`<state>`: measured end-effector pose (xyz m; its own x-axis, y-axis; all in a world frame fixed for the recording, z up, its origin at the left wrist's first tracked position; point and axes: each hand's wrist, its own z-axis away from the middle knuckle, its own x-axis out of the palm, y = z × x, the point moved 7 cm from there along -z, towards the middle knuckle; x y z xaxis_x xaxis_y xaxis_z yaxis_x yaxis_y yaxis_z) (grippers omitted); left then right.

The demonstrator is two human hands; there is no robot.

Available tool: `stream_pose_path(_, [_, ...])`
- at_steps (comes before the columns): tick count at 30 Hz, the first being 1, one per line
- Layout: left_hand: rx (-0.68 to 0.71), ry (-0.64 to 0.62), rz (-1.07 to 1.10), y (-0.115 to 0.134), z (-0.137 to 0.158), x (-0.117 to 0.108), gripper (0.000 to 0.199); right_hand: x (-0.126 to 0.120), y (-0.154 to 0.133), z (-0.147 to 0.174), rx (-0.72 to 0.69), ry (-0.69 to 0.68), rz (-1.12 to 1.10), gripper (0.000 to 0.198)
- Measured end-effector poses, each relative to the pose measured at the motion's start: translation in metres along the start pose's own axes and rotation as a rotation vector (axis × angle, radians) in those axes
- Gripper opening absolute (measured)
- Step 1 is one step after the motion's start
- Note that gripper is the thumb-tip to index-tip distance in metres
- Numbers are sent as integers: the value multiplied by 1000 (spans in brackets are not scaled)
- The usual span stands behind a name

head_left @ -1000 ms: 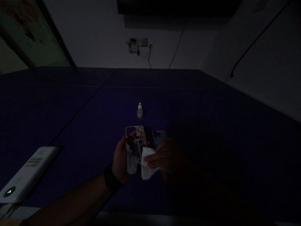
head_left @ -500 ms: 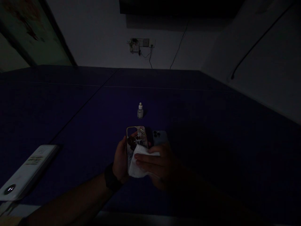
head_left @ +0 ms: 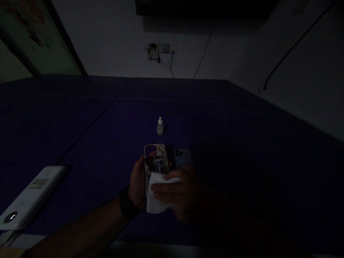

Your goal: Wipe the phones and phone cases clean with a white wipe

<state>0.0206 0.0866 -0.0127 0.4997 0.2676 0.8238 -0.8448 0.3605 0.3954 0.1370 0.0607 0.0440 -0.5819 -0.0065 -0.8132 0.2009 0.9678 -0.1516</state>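
Step in hand: apparently, wiping of a printed phone case point(head_left: 159, 161) with a white cloth point(head_left: 157, 204). Location of case: in the left hand point(head_left: 137, 179), above the bench point(head_left: 107, 150), printed face up, camera cut-out toward the far left corner; contact with the bench not possible to tell. Left hand: wrapped round the case from the left side and beneath, a fingertip at the right edge; dark wristband point(head_left: 128, 203) on the wrist. Right hand point(head_left: 177, 190): grasping the cloth, fingers laid across it, near part of the case covered. Next move, as judged: calls for a firm left-hand hold, even pressure through the cloth, and care at the near corners, hidden from view.

Also on the bench: one phone point(head_left: 186, 161), camera side up, just right of the case, partly behind the right hand. One dropper bottle point(head_left: 160, 129), upright, white-topped, beyond the case. One white device point(head_left: 33, 197), round lit display, well apart at left.

Surface: dark blue-purple, with an oblique dark seam point(head_left: 94, 122) at left and a fine pale line across the far part. Room: very dim; pale wall point(head_left: 113, 43), sockets point(head_left: 160, 49) with plugs and wires, black screen-like panel point(head_left: 206, 7) above, thick black cable point(head_left: 295, 44) at right.
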Motion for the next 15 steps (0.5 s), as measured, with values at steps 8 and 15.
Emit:
stream_pose_path(8, [4,-102,17,-2,-3,1,50,-8,8,2,34,44,42,36])
stream_pose_path(15, [65,-106,-3,-1,-3,-3,43,-23,13,10,58,211,54,31])
